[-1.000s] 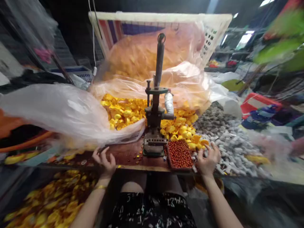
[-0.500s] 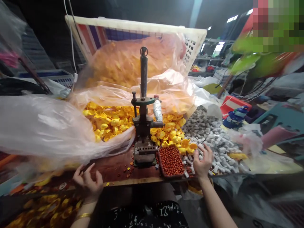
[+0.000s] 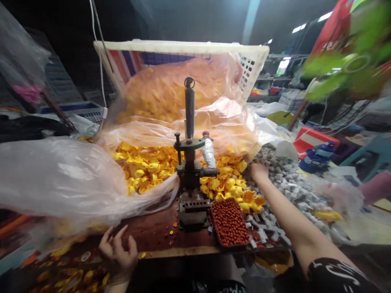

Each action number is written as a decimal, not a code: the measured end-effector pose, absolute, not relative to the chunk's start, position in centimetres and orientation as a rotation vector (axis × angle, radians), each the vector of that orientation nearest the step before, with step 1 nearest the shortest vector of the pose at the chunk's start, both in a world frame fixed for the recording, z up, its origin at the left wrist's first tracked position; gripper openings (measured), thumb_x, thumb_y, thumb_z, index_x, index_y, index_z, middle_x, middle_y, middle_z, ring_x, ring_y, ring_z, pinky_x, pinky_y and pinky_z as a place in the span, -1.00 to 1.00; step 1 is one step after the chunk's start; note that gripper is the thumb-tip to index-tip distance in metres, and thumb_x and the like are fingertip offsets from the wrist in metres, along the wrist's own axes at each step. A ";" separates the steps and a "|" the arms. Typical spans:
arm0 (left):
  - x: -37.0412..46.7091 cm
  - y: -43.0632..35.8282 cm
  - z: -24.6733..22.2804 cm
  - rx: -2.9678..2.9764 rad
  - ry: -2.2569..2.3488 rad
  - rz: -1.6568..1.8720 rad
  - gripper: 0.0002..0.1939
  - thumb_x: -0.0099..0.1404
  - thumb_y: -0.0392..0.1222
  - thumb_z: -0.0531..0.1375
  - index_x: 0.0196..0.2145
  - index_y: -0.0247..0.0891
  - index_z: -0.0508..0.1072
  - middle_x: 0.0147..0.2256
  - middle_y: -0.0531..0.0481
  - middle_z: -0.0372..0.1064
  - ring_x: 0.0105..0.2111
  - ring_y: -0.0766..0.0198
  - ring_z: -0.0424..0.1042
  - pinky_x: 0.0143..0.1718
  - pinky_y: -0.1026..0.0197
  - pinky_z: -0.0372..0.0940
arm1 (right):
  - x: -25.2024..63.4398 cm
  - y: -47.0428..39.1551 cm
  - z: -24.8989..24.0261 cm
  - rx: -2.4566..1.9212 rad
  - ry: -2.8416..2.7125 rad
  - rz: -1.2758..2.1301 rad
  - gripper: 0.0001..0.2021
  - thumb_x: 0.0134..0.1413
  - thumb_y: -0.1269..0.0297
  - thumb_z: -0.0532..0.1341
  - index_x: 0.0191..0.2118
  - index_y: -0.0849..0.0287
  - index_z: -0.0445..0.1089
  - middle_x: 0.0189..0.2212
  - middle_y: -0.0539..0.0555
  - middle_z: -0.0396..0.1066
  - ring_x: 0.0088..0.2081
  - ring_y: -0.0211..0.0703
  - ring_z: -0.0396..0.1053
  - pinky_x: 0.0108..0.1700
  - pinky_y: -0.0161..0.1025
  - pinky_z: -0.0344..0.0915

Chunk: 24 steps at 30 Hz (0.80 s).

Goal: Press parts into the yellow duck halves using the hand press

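As we look along from the left, a translucent plastic sheet [image 3: 61, 179] billows over the tabletop [image 3: 146, 234], and loose yellow pieces [image 3: 73, 280] show below the near edge. Our left grip [image 3: 119, 254] is released at that edge, fingers spread and slightly curled; whether it touches the surface we cannot tell. Behind it we see yellow shells [image 3: 152, 165] heaped before a bulging bag [image 3: 177, 91] and a white basket [image 3: 183, 48]. Mid-tabletop, our dark metal press [image 3: 191, 173] stands upright, a silver-wrapped handle [image 3: 208, 152] on its right. Just right of its base sits a tray [image 3: 235, 245] full of red beads [image 3: 230, 221]. Farther right spread our grey-white pieces [image 3: 288, 179]; at the back of them, beside the shells, is our right grip [image 3: 259, 170], arm outstretched. Its fingertips are unclear, so we cannot tell whether it grasps any. Beyond lies a blue object [image 3: 317, 158].
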<state>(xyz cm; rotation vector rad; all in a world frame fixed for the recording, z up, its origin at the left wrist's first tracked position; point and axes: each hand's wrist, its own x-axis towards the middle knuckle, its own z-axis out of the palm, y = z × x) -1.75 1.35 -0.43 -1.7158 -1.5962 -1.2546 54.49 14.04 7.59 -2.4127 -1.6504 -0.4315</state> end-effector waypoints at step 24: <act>1.2 15.0 9.9 -2.107 -2.132 -0.442 -0.67 0.18 -0.12 0.15 -0.17 -0.39 0.48 0.02 -0.34 0.26 0.06 -0.24 0.21 0.06 -0.31 -0.01 | 50.7 -0.6 8.1 -1.584 -0.746 0.344 -0.62 -0.31 0.10 0.38 -0.33 0.24 0.44 -0.58 -0.02 0.37 -0.62 -0.28 0.29 -0.58 -0.31 0.27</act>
